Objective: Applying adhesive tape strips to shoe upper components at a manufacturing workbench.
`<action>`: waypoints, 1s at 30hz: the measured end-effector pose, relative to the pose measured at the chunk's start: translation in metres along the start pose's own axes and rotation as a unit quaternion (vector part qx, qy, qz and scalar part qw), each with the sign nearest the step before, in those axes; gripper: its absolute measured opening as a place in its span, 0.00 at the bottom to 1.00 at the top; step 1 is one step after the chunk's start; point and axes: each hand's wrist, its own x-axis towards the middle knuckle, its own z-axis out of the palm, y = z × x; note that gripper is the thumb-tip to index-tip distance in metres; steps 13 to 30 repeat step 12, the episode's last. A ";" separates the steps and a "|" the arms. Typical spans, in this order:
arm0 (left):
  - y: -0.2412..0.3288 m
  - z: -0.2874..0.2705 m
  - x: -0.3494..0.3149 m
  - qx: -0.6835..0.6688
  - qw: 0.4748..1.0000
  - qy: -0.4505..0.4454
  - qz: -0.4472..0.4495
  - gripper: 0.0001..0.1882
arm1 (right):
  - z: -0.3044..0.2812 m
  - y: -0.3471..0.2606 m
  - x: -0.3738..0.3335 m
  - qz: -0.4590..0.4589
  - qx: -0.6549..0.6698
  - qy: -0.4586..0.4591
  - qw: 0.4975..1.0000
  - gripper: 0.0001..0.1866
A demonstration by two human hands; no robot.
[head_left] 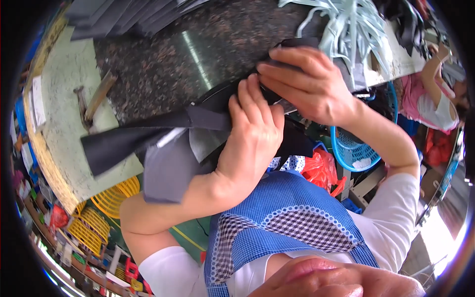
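Observation:
A long piece of dark fabric point(208, 118), black with grey flaps, lies across the front edge of a speckled stone slab and hangs over it toward me. My left hand point(252, 131) is on its middle, the fingers close together over the fabric and the thumb beside them. Farther right, my right hand point(314, 89) bends its fingers over the black end, and its thumb is hidden. Both hands seem to grip the piece at the edge, almost touching each other. A loose grey flap point(168, 171) droops beside my left wrist.
Dark grey sheets point(128, 17) are stacked at the far left of the slab. A hammer point(96, 99) lies on the pale tabletop at left. Pale green strips point(351, 29) pile up at far right, above a blue basket point(354, 148). Another person point(430, 99) sits at right.

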 end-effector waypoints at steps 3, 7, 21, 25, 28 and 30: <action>-0.013 -0.011 -0.017 0.034 0.997 -0.063 -0.005 0.05 | -0.018 0.014 -0.003 0.055 -0.021 0.022 0.998 0.27; -0.042 -0.006 -0.010 -0.157 0.986 0.033 -0.040 0.12 | 0.017 -0.015 0.019 0.038 0.234 0.034 0.971 0.20; -0.146 0.022 -0.021 -0.398 0.916 0.000 -0.038 0.23 | 0.008 0.002 0.035 0.283 0.512 -0.076 0.808 0.07; -0.146 0.022 -0.021 -0.398 0.916 0.000 -0.038 0.23 | 0.008 0.002 0.035 0.283 0.512 -0.076 0.808 0.07; -0.146 0.022 -0.021 -0.398 0.916 0.000 -0.038 0.23 | 0.008 0.002 0.035 0.283 0.512 -0.076 0.808 0.07; -0.146 0.022 -0.021 -0.398 0.916 0.000 -0.038 0.23 | 0.008 0.002 0.035 0.283 0.512 -0.076 0.808 0.07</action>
